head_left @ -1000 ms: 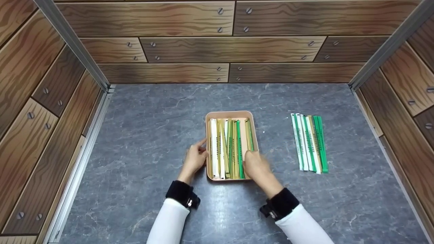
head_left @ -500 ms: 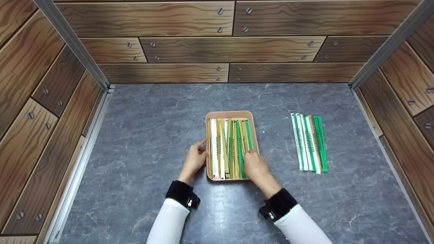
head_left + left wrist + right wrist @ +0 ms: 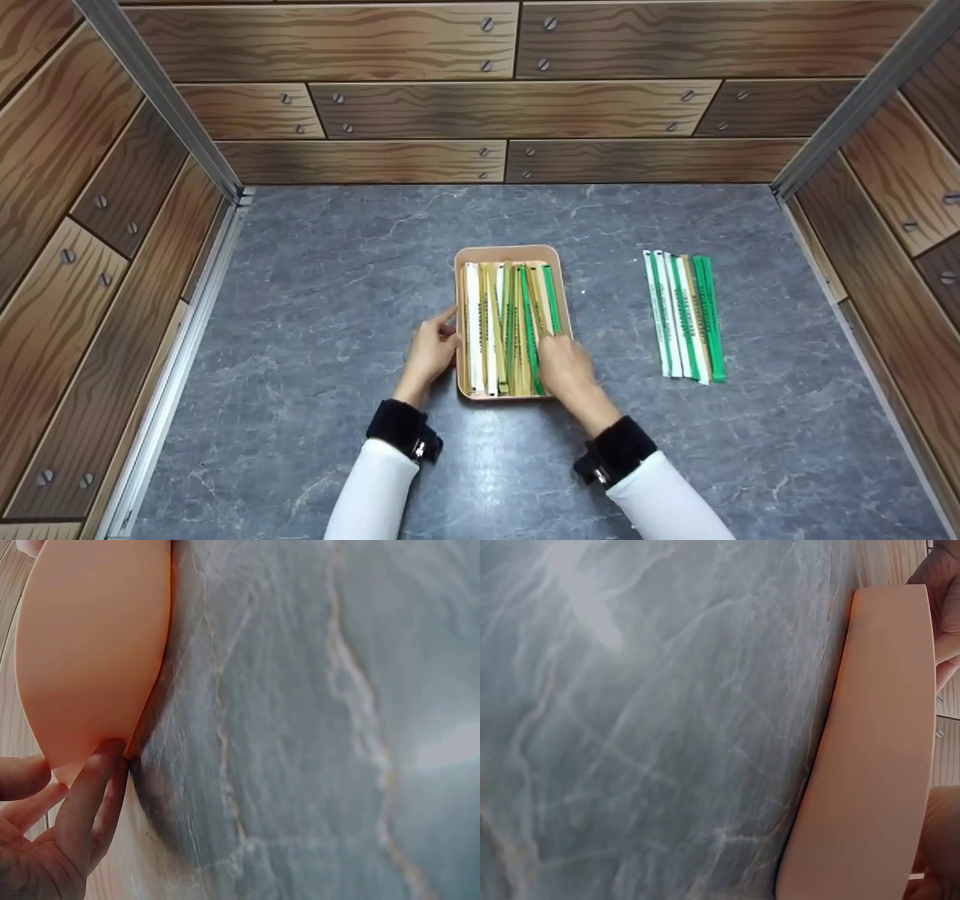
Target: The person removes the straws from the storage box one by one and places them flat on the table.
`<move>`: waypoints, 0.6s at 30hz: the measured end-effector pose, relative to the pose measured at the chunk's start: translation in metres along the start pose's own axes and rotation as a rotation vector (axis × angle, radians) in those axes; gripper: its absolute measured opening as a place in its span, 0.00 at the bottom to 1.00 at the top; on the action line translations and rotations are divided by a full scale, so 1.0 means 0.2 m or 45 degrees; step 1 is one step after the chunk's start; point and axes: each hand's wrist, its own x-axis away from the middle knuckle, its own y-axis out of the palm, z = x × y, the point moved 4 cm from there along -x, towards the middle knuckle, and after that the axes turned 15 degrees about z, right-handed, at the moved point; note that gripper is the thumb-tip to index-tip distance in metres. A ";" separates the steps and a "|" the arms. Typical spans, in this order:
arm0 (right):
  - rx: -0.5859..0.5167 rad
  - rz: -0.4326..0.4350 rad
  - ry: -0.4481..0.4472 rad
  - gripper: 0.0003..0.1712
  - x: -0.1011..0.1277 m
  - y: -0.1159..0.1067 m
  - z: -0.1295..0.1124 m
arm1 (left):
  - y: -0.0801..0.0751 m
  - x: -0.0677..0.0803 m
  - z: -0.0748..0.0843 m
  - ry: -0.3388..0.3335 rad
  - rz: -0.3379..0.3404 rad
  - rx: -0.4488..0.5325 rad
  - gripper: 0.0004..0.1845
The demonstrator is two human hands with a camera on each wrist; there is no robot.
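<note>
A peach-coloured tray [image 3: 505,250] stands mid-table, filled with long, narrow stick packets [image 3: 491,322] in white, gold and green, lying lengthwise side by side. My left hand [image 3: 433,350] holds the tray's left side; in the left wrist view its thumb is at the rim and its fingers [image 3: 84,799] lie against the outer wall. My right hand [image 3: 566,365] reaches into the tray's lower right corner, fingers curled over the lower end of a green stick packet [image 3: 551,296]. Its fingertips are hidden in the head view. The right wrist view shows mostly the tray's outer wall [image 3: 870,735].
To the right of the tray, a loose row of several white, green and gold stick packets [image 3: 684,319] lies on the grey marbled table [image 3: 337,300]. Wood-patterned walls [image 3: 420,109] enclose the back and both sides.
The bare gap at the tray's right has filled with gold and green stick packets. A green packet near the middle has tilted, its top shifting left. My left hand keeps its place.
</note>
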 end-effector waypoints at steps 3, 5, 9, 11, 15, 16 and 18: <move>-0.005 0.031 -0.031 0.18 0.00 -0.01 0.00 | 0.00 0.00 0.00 -0.011 -0.003 0.002 0.29; -0.008 0.040 -0.043 0.23 0.01 -0.01 0.00 | 0.00 0.00 0.00 -0.024 -0.004 0.008 0.29; -0.020 0.024 -0.042 0.23 0.01 -0.01 0.00 | 0.00 0.00 0.00 -0.045 -0.011 0.021 0.29; -0.028 0.025 -0.044 0.22 0.01 0.00 0.00 | 0.00 0.00 0.00 -0.050 -0.014 0.023 0.29; -0.038 0.017 -0.051 0.23 0.01 0.01 -0.01 | 0.00 0.00 0.00 -0.065 -0.023 0.024 0.29; -0.027 0.014 -0.054 0.23 0.01 0.01 -0.01 | 0.00 0.00 0.00 -0.060 -0.022 0.021 0.29; -0.005 0.008 -0.059 0.23 0.01 0.01 -0.01 | 0.00 0.00 0.00 -0.045 -0.024 0.016 0.29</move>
